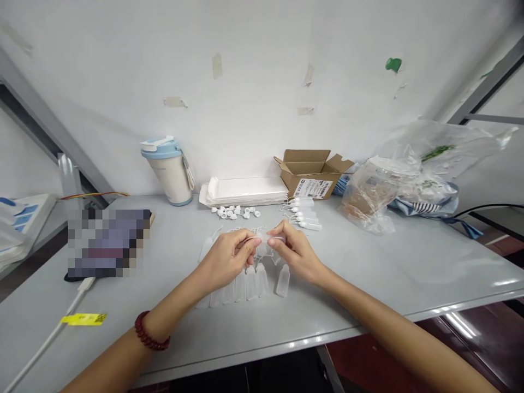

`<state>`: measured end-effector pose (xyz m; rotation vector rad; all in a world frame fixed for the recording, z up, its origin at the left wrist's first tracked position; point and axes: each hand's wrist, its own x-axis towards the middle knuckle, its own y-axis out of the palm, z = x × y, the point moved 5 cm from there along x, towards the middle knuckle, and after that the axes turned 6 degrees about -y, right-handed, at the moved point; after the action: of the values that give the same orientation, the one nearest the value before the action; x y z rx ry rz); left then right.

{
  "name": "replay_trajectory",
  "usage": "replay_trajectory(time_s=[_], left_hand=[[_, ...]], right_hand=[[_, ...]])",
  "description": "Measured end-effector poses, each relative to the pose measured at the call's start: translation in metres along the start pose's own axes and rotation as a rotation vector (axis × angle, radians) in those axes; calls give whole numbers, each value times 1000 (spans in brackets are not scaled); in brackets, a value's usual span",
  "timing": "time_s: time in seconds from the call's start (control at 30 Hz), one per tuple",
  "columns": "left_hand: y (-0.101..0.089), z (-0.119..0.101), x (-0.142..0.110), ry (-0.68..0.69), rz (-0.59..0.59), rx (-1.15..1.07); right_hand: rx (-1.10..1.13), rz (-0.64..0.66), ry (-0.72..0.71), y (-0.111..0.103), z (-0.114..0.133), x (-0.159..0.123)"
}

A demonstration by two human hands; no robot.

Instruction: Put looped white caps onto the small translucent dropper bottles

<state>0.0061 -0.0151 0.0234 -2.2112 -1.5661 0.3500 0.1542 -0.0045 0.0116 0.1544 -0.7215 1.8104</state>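
Observation:
Over the middle of the table, my left hand (pixel 227 256) and my right hand (pixel 297 251) meet fingertip to fingertip. The right fingers are closed around a small translucent plastic bottle (pixel 279 238) lying sideways. My left thumb and fingers pinch at its whitish end, where a thin strand shows; the exact piece between them is mostly hidden. Below the hands lie several similar bottles (pixel 250 285) side by side, and one separate bottle (pixel 282 281) sits just right of them. Farther back are loose white caps (pixel 233 212) and several bottles with white caps and strings (pixel 303 203).
Flat white cartons (pixel 249 190) and an open cardboard box (pixel 309 174) stand by the wall. A tumbler (pixel 170 172) is at back left, a blurred-out device (pixel 112 243) with a white cable (pixel 53 341) at left. Plastic bags (pixel 372 191) lie at right on the grey table (pixel 352 311).

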Motion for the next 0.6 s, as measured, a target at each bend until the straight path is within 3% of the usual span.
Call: replay_trajectory(time_s=[0.13,0.27,0.4,0.5,0.6], left_hand=[[2,1,0,112,-60,128],[3,-3,-4,347,-182,375],[8,-7,-5,493,-208,413],[-4,1,5,383,-188,272],[-42,29,20,122,-311,89]], right_hand=[[234,-18,147,3,-9,2],[488,17,315,8,-12,3],[563,80,444,10,-13,4],[465,25,380,-4,-20,11],[301,-226,272,-40,-36,20]])
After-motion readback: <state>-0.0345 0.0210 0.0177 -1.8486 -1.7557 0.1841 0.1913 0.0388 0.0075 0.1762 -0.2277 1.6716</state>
